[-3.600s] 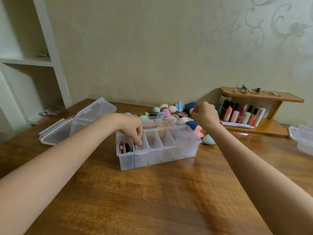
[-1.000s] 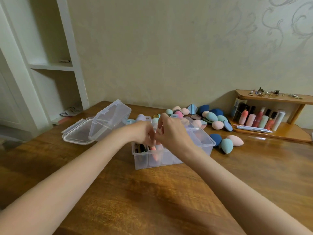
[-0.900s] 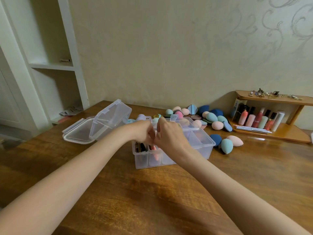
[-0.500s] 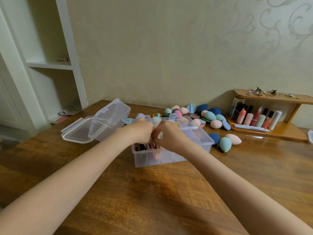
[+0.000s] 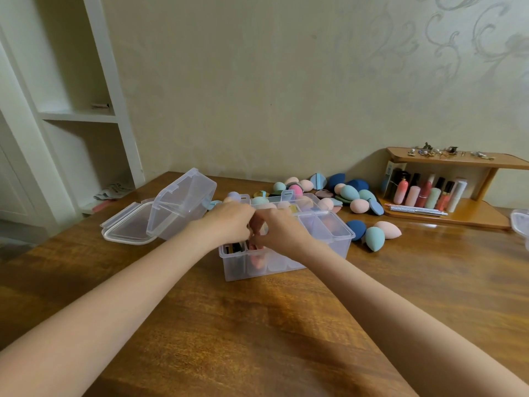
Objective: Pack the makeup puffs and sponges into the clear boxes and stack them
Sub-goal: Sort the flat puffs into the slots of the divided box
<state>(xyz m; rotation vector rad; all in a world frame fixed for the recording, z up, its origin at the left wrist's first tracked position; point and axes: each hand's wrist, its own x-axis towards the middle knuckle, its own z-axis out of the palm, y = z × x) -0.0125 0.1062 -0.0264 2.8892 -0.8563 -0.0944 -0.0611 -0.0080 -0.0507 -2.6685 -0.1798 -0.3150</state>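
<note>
A clear divided box [image 5: 286, 265] stands on the wooden table [image 5: 257, 325], its lid hinged open behind. My left hand [image 5: 229, 222] and my right hand [image 5: 282, 229] meet over its left compartments, fingers curled down onto a pink sponge [image 5: 257, 260] that shows through the front wall. Dark flat puffs [image 5: 236, 247] fill the leftmost compartment. Loose sponges and puffs [image 5: 349, 193] in pink, teal and navy lie behind and to the right of the box. A teal sponge [image 5: 375, 239], a navy one [image 5: 356, 229] and a pink one [image 5: 389, 229] lie right of it.
A second clear box [image 5: 177, 207] lies open to the left, tilted on its flat lid [image 5: 126, 230]. A small wooden shelf [image 5: 458, 161] with cosmetic tubes stands at the back right. Another clear container [image 5: 521, 222] shows at the right edge. White wall shelving [image 5: 86, 116] rises at left.
My right hand came back from the sponge pile to the box and joined my left hand. Both hands have sunk lower onto the pink sponge in the compartment.
</note>
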